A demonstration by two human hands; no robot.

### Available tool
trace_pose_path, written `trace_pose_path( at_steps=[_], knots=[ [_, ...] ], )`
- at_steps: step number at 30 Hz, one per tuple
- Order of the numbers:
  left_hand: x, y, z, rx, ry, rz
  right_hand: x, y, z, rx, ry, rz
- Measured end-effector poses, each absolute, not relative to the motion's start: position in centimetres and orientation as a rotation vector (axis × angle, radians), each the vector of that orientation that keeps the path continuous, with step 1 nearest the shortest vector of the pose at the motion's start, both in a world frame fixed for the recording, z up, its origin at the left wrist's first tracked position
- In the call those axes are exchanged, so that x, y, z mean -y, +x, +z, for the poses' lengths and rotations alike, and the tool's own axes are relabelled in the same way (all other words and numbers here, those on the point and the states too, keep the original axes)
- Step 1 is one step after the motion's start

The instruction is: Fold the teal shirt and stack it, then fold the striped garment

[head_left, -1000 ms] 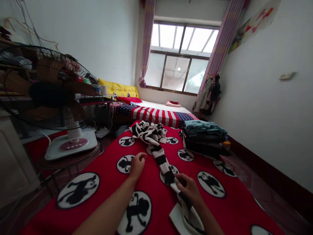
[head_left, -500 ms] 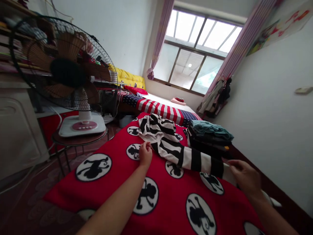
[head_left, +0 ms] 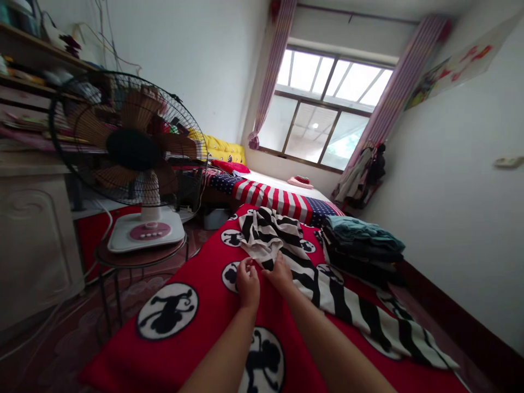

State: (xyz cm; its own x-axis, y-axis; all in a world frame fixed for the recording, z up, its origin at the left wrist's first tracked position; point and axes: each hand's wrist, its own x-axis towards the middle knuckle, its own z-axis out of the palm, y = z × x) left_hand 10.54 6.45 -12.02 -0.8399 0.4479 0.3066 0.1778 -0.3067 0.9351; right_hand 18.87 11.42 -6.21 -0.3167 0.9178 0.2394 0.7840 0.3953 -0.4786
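Note:
A black-and-white striped garment [head_left: 301,267] lies across a red cover [head_left: 213,338] printed with dark figures in white ovals. Its far part is bunched, while a long striped section stretches flat toward the lower right. My left hand [head_left: 248,284] is closed in a pinch at the near edge of the bunched part; the bit of cloth between the fingertips is small. Close beside it, my right hand [head_left: 281,273] grips the same edge, thumb toward the left hand and fingers over the cloth.
Folded clothes [head_left: 362,245], teal on top of black, are stacked at the right side of the cover. A fan [head_left: 137,158] stands on a round stool [head_left: 143,256] to the left. Beyond lies a bed with a stars-and-stripes cover [head_left: 272,196], below the window.
My right hand has let go of the garment's far right end and moved left, beside my left hand. The long section now lies flat. The view has shifted slightly.

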Motion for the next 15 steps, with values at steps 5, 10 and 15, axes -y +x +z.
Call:
trace_pose_path(
  at_steps=[5,10,15],
  knots=[
    [-5.9,10.0,-11.2,-1.783,0.774,2.323,-11.1,19.6,-6.1,2.219,-1.378,0.432],
    [-5.2,8.7,-10.6,-1.901,0.650,2.372,-7.9,25.9,-4.2,2.376,-1.180,0.563],
    [-4.8,8.8,-10.3,-1.983,0.742,2.288,-2.5,37.8,-2.7,2.616,-1.167,0.717]
  ],
)
